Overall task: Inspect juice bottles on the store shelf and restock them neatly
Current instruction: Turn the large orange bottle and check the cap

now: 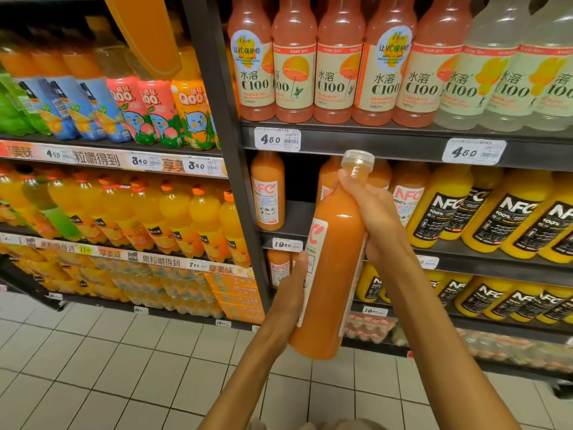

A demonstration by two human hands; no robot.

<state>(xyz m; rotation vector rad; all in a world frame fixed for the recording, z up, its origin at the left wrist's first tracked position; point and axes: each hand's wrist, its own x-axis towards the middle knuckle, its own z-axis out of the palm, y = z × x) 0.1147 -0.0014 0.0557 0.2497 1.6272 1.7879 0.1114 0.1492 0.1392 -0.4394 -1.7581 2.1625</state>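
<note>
The big dark store shelf [403, 144] filled the top and right of the frame, packed with rows of juice. In the middle row, one NFC bottle [268, 190] stood at the left, with a dark empty gap just beside it. More orange and yellow bottles stood to the right.

In the middle of the frame, in front of that gap, was the juice bottle [335, 274], tilted a little and held off the shelf. This looked like the checking step. Next, the bottle probably needed to go back upright into the gap, label facing out.

The right hand [376, 212] had its grip wrapped around the bottle's shoulder and neck. The left hand [293, 290] held the lower side, thumb pressed on the label.
</note>
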